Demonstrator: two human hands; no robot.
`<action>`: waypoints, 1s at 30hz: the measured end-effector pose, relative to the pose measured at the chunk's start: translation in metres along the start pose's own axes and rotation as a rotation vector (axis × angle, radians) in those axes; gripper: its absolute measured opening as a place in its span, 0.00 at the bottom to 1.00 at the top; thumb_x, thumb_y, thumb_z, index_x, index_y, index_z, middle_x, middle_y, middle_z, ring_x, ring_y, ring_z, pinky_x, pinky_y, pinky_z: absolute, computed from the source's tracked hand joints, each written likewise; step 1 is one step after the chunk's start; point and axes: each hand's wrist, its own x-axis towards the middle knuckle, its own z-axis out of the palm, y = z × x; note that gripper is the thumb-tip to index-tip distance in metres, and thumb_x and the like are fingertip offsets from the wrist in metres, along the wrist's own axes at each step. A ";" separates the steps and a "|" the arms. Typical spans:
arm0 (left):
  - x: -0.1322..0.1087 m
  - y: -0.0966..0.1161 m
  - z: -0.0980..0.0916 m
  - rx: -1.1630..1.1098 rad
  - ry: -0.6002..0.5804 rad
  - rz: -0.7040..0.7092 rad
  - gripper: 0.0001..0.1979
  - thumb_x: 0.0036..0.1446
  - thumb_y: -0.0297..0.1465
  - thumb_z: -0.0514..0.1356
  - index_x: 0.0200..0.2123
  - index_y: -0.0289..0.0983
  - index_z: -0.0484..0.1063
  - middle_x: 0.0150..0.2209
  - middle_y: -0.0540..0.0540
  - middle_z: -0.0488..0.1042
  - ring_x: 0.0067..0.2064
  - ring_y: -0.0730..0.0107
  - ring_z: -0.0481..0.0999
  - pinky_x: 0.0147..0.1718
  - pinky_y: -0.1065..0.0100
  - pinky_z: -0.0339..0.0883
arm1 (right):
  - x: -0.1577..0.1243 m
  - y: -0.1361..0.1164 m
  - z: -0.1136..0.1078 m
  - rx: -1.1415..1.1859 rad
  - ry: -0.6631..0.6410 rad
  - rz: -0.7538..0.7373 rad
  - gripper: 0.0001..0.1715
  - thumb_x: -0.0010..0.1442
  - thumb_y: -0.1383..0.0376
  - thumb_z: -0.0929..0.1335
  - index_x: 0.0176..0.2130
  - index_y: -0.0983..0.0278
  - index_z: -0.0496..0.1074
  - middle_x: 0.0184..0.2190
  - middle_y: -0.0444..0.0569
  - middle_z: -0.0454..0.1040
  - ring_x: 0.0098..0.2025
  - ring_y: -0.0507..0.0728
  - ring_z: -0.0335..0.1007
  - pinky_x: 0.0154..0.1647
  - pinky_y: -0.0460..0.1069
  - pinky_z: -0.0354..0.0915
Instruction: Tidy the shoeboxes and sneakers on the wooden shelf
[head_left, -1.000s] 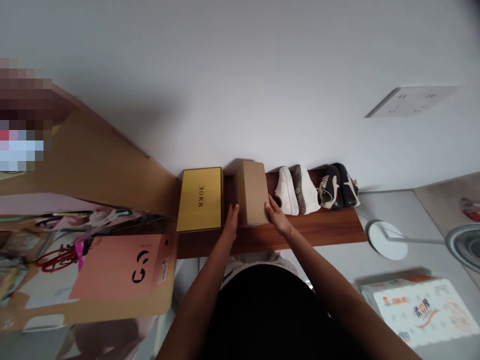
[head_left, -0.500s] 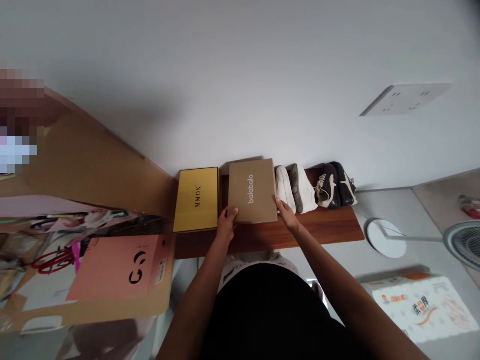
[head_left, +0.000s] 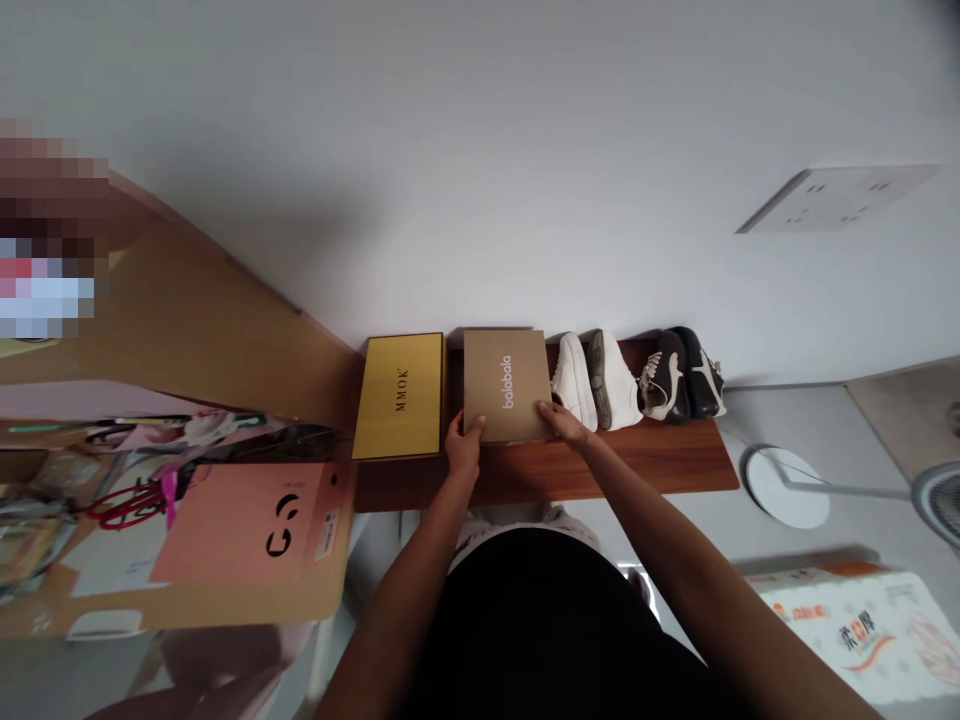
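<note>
A brown cardboard box [head_left: 505,384] printed "balabala" lies flat on a dark wooden shelf [head_left: 637,460] against the white wall. My left hand [head_left: 464,446] grips its near left corner, fingers curled on the edge. My right hand [head_left: 564,423] holds the near right corner, fingers closed on the side. A yellow box [head_left: 400,396] marked "MMOK" lies just left of it. Right of it stand a pair of white shoes [head_left: 592,380] and a pair of dark shoes [head_left: 682,374].
A large cardboard carton [head_left: 187,330] with a pink box [head_left: 240,525] and cluttered items fills the left. A fan's white base [head_left: 787,487] and a pack of paper rolls [head_left: 862,630] sit on the floor at right. A wall socket [head_left: 836,198] is above.
The brown box, standing on its side a second ago, has been turned flat with its printed face up and set on the shelf between the yellow box and the white shoes.
</note>
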 end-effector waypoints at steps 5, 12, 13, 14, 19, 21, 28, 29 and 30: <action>0.012 -0.013 -0.001 0.000 0.001 -0.017 0.30 0.50 0.38 0.71 0.56 0.37 0.72 0.52 0.39 0.78 0.54 0.60 0.77 0.56 0.58 0.68 | 0.013 0.005 0.008 -0.030 0.042 -0.008 0.40 0.56 0.37 0.68 0.57 0.58 0.70 0.54 0.58 0.74 0.52 0.68 0.73 0.46 0.65 0.73; 0.023 -0.024 -0.004 -0.015 0.005 -0.046 0.28 0.50 0.38 0.71 0.54 0.37 0.73 0.49 0.39 0.79 0.51 0.61 0.79 0.55 0.58 0.69 | 0.021 0.004 0.017 -0.074 0.089 -0.008 0.42 0.53 0.37 0.69 0.56 0.60 0.71 0.54 0.59 0.74 0.52 0.68 0.73 0.44 0.65 0.74; 0.025 -0.025 -0.004 -0.016 0.003 -0.047 0.28 0.50 0.38 0.70 0.54 0.37 0.73 0.49 0.39 0.79 0.51 0.61 0.79 0.55 0.58 0.69 | 0.021 0.004 0.018 -0.083 0.090 -0.015 0.42 0.54 0.37 0.68 0.57 0.60 0.70 0.54 0.59 0.74 0.51 0.68 0.73 0.43 0.65 0.74; 0.026 -0.025 -0.003 -0.018 0.000 -0.050 0.28 0.50 0.39 0.70 0.54 0.37 0.73 0.49 0.39 0.79 0.51 0.61 0.79 0.55 0.58 0.69 | 0.021 0.003 0.018 -0.093 0.086 -0.018 0.41 0.55 0.38 0.67 0.57 0.60 0.70 0.54 0.59 0.74 0.51 0.68 0.73 0.43 0.65 0.74; 0.031 -0.025 0.001 -0.024 0.005 -0.070 0.29 0.50 0.39 0.70 0.55 0.37 0.72 0.50 0.39 0.79 0.52 0.62 0.78 0.54 0.59 0.69 | 0.026 -0.001 0.016 -0.110 0.077 -0.029 0.42 0.55 0.38 0.67 0.58 0.61 0.70 0.54 0.59 0.74 0.53 0.69 0.73 0.45 0.63 0.74; 0.033 -0.023 0.002 -0.015 0.007 -0.066 0.29 0.51 0.39 0.70 0.55 0.37 0.72 0.50 0.39 0.79 0.52 0.62 0.78 0.55 0.59 0.69 | 0.030 0.000 0.017 -0.089 0.088 -0.038 0.43 0.54 0.37 0.68 0.58 0.60 0.70 0.54 0.59 0.74 0.54 0.68 0.72 0.46 0.63 0.73; 0.030 0.000 0.001 0.168 0.007 -0.030 0.27 0.53 0.38 0.68 0.55 0.36 0.72 0.52 0.35 0.78 0.56 0.54 0.76 0.58 0.55 0.65 | 0.034 0.000 0.023 -0.095 0.072 -0.089 0.48 0.51 0.36 0.70 0.61 0.60 0.68 0.56 0.58 0.74 0.57 0.70 0.70 0.54 0.65 0.69; 0.026 0.005 0.002 0.224 0.032 -0.007 0.28 0.53 0.38 0.68 0.56 0.36 0.72 0.54 0.33 0.76 0.60 0.52 0.73 0.60 0.54 0.62 | 0.031 0.000 0.020 -0.126 0.092 -0.122 0.46 0.52 0.37 0.70 0.60 0.61 0.69 0.56 0.58 0.74 0.59 0.70 0.69 0.58 0.65 0.66; 0.021 0.010 0.003 0.277 0.060 0.032 0.29 0.53 0.38 0.68 0.57 0.35 0.70 0.58 0.32 0.73 0.64 0.50 0.68 0.63 0.54 0.58 | 0.028 0.000 0.014 -0.154 0.120 -0.161 0.45 0.52 0.39 0.71 0.59 0.63 0.71 0.56 0.59 0.74 0.60 0.70 0.68 0.62 0.64 0.63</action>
